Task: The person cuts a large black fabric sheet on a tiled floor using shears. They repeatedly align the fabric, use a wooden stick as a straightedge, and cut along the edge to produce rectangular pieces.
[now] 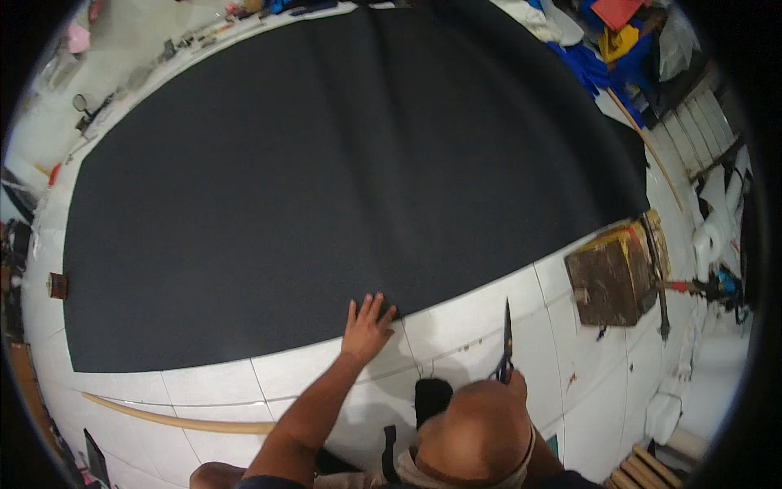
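A large sheet of smooth black material [244, 187] lies over the white tiled floor, with soft ridges running through its middle and right part. My left hand [371, 328] rests open on its near edge, fingers spread and pressing lightly on the sheet. To the right, my right hand [516, 383] grips a pair of scissors [507, 342] whose dark blades point away from me, over the bare tiles and apart from the sheet. My bent knee [476, 432] hides part of the right hand and forearm.
A worn brown block [611, 281] sits at the sheet's right corner, beside a long-handled tool [661, 285]. A small brown block [58, 285] stands at the left edge. One wooden stick [187, 421] lies near my left arm. Blue sheeting [582, 69] and clutter fill the far right.
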Tool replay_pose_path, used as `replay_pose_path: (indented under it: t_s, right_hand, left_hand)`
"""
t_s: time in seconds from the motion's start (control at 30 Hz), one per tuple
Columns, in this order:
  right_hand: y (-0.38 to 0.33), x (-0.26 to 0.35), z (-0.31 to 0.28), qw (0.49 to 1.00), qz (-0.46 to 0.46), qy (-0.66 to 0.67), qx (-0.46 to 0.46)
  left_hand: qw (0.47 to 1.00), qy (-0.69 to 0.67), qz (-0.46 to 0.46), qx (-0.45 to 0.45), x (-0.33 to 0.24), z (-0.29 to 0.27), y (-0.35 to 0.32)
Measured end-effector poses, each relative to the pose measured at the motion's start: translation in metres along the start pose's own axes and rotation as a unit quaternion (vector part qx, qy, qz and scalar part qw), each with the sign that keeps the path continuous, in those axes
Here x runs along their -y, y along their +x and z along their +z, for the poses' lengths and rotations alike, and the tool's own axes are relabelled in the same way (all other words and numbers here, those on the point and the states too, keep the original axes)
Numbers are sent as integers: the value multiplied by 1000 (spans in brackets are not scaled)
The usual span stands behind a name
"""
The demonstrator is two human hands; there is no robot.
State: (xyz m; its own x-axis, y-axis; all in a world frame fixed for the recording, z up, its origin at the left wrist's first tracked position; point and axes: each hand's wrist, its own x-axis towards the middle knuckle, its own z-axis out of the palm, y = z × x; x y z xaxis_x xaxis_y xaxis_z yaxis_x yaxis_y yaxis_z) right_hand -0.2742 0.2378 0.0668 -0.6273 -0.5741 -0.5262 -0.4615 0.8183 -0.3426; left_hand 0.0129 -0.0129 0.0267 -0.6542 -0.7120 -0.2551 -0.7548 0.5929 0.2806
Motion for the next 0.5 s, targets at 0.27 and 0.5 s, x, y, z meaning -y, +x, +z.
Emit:
replay_pose_path:
  t_s: [0.27, 0.5]
  right_hand:
    - [-50, 75, 38, 988, 8, 103, 111]
    - [-39, 82, 33, 904, -16, 290, 315]
  left_hand:
    - [995, 26, 26, -90, -5, 18, -2]
    - [986, -14, 4, -166, -19, 10, 8]
